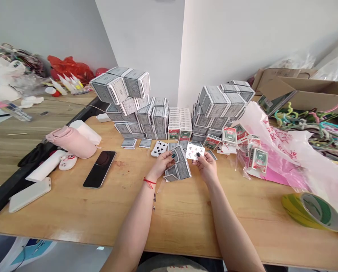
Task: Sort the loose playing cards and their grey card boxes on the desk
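Note:
My left hand point(163, 163) is closed on several grey-backed playing cards point(180, 164), fanned unevenly with their backs up. In my right hand point(205, 164) a playing card point(194, 152) is pinched, its face with red pips turned up. Just beyond my left hand lies a face-up card with black pips point(159, 148). More grey-backed cards point(145, 143) lie in small piles behind it. Tall blocks of stacked cards point(133, 98) rise at the back left, with similar card blocks point(221, 104) at the back right. Between them stand rows of card boxes point(179, 122).
Red and green card boxes point(258, 160) lie at right among plastic wrap point(282, 139). A roll of yellow tape point(313, 211) sits near the right edge. At left are a black phone point(99, 169), a pink pouch point(71, 141) and a white power bank point(29, 194).

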A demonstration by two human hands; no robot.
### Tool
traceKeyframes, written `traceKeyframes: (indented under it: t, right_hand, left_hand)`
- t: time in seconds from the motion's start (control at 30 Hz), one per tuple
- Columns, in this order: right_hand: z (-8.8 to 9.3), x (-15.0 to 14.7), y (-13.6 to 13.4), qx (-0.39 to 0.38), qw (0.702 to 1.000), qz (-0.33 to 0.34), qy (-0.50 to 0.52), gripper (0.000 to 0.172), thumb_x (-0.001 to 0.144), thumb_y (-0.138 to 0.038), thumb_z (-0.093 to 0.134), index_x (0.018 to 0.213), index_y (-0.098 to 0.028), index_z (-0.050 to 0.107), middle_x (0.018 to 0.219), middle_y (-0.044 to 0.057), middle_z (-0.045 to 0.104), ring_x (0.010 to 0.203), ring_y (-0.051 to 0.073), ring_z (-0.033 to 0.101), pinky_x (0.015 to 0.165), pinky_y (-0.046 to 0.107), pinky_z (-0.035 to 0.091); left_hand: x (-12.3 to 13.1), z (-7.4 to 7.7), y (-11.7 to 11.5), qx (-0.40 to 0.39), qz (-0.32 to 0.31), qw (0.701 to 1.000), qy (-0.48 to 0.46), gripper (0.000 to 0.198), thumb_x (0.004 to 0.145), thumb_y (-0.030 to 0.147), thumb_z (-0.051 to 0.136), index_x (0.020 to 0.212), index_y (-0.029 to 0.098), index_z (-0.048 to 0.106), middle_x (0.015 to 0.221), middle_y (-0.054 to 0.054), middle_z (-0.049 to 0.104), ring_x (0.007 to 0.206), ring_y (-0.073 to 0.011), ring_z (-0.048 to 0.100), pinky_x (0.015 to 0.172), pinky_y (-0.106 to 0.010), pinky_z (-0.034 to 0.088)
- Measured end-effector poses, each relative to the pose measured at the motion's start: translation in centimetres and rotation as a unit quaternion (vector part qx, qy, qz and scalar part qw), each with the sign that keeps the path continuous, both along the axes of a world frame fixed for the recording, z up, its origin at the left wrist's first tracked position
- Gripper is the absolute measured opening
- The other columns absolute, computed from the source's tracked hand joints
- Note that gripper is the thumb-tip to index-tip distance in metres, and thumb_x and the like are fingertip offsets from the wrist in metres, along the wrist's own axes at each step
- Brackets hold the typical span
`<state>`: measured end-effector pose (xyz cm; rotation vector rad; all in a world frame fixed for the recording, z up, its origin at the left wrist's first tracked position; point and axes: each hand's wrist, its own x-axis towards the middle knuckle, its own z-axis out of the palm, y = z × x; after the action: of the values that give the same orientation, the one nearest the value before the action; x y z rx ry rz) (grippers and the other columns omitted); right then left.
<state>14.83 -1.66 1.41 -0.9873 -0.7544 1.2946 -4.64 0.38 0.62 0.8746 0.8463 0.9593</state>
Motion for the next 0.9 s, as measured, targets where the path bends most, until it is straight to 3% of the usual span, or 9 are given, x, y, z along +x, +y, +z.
traceKeyframes:
  t: [0.37,0.63,0.9]
  right_hand:
    - [1.0,-0.5,-0.9,0.030,0.999,0.009,-0.013,0.026,0.068,-0.039,0.069,0.076,-0.022,0.052,0.055,-0.002,0.059,0.048,0.013,0.058,0.051,0.029,0.051]
    - [0.8,0.3,-0.6,0.049,0.997,-0.053,-0.028,0.028,0.067,-0.037,0.070,0.079,-0.019,0.053,0.056,-0.002,0.061,0.047,0.013,0.060,0.048,0.028,0.053]
    - [0.8,1.1,-0.6,0.067,0.993,-0.063,-0.072,0.027,0.068,-0.038,0.070,0.076,-0.017,0.054,0.055,-0.002,0.061,0.048,0.016,0.063,0.048,0.031,0.056]
  left_hand:
    - [-0.1,-0.1,0.1,-0.019,-0.018,0.999,-0.021,0.033,0.061,0.032,0.073,0.086,0.014,0.062,0.086,-0.005,0.066,0.078,-0.0116,0.061,0.075,-0.024,0.046]
    - [0.0,0.5,-0.1,-0.031,-0.005,1.000,0.001,0.036,0.059,0.033,0.074,0.088,0.013,0.063,0.086,-0.006,0.067,0.080,-0.0142,0.062,0.078,-0.027,0.046]
    - [0.1,0.1,0.1,-0.023,0.005,0.999,0.033,0.031,0.061,0.033,0.072,0.083,0.014,0.063,0.085,-0.003,0.066,0.076,-0.0118,0.061,0.074,-0.025,0.046]
